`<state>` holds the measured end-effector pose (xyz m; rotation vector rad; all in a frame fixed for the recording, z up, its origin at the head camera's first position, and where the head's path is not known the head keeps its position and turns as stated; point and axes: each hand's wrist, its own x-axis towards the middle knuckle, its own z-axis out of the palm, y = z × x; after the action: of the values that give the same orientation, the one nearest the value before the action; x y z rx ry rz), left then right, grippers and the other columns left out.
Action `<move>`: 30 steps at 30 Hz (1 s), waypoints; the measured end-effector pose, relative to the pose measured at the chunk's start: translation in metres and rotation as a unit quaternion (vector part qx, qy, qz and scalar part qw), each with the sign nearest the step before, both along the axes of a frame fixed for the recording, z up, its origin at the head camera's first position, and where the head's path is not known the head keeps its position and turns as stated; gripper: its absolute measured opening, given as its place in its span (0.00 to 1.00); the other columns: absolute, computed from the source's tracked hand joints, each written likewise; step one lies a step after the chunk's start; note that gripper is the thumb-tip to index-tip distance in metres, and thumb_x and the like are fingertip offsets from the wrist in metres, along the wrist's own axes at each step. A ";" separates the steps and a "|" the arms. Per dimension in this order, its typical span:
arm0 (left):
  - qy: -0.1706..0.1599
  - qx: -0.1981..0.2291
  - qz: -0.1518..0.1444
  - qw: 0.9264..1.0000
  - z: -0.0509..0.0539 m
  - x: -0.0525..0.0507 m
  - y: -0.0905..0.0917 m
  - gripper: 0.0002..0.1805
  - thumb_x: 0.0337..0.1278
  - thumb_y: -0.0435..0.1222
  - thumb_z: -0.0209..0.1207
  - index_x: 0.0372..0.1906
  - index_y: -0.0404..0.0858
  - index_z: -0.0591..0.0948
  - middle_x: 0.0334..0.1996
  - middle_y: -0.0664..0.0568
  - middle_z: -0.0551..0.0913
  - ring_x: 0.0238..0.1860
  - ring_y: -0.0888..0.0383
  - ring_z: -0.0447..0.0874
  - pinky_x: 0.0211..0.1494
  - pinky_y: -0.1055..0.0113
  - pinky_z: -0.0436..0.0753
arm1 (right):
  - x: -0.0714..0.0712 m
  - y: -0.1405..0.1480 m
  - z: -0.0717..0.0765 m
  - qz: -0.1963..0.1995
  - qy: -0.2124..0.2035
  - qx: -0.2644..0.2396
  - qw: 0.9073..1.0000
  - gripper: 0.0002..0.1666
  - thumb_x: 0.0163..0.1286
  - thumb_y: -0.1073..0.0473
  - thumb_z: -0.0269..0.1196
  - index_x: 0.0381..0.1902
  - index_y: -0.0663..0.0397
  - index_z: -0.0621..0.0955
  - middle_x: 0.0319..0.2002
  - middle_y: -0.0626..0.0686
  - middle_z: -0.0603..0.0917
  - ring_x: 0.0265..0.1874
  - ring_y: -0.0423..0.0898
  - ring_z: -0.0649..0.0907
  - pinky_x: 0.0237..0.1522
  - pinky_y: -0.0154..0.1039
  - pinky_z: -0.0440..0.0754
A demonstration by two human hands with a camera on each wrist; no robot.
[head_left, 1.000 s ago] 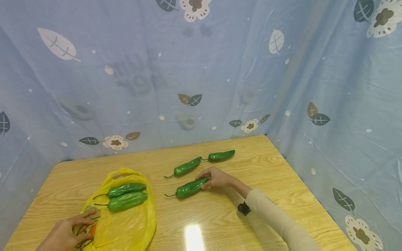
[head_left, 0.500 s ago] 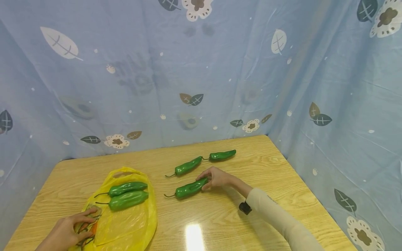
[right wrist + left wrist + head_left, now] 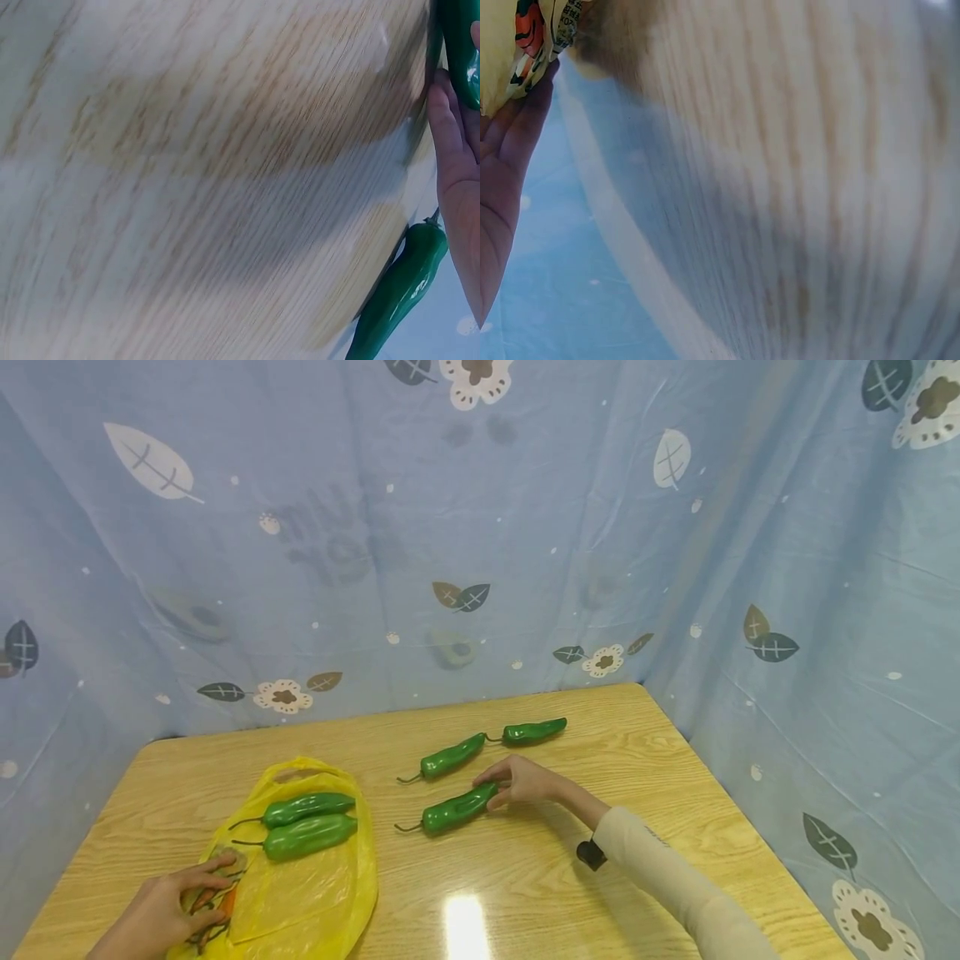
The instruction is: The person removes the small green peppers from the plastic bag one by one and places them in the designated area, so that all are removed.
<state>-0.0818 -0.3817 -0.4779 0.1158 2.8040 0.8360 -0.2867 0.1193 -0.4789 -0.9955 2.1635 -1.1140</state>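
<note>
Light wood-grain table point(image 3: 525, 877) here, bright glare patch point(image 3: 467, 927) around 6 o'clock. There's a yellow plastic bag point(image 3: 300, 902) spread out at 9, one green pepper point(image 3: 453, 812) pretty much mid-table, a second pepper point(image 3: 453, 756) at 12 and a third pepper point(image 3: 534, 732) at 1, stem right by the second's tip.

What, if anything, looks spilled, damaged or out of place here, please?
Nothing stands out: the five green peppers look whole, the yellow bag is merely wrinkled, and no spill shows on the table.
</note>
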 end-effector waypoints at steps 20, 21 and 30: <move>0.067 -0.020 -0.025 0.997 -0.004 0.003 -0.001 0.26 0.37 0.52 0.73 0.44 0.43 0.86 0.56 0.56 0.81 0.47 0.47 0.82 0.35 0.71 0.82 | 0.017 0.040 0.002 -0.071 -0.005 -0.132 0.989 0.24 0.64 0.69 0.64 0.58 0.73 0.75 0.53 0.70 0.79 0.51 0.62 0.81 0.52 0.38 0.80; 0.070 -0.027 -0.025 0.997 -0.004 0.003 -0.001 0.25 0.37 0.52 0.73 0.43 0.44 0.86 0.55 0.55 0.81 0.47 0.47 0.82 0.37 0.70 0.83 | 0.018 0.042 0.002 -0.074 -0.004 -0.145 0.987 0.24 0.64 0.69 0.64 0.57 0.73 0.75 0.54 0.71 0.77 0.51 0.63 0.80 0.51 0.38 0.80; 0.084 -0.033 -0.025 0.996 -0.005 0.005 -0.001 0.25 0.36 0.53 0.72 0.42 0.46 0.86 0.54 0.58 0.81 0.47 0.52 0.82 0.37 0.71 0.82 | 0.030 0.044 0.005 -0.085 -0.042 -0.222 0.970 0.23 0.65 0.71 0.63 0.57 0.74 0.75 0.55 0.78 0.73 0.53 0.69 0.76 0.50 0.43 0.82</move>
<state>-0.0770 -0.3824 -0.4825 0.2565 2.9676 0.7530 -0.2566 0.1633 -0.4739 -0.9323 2.0006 -1.7447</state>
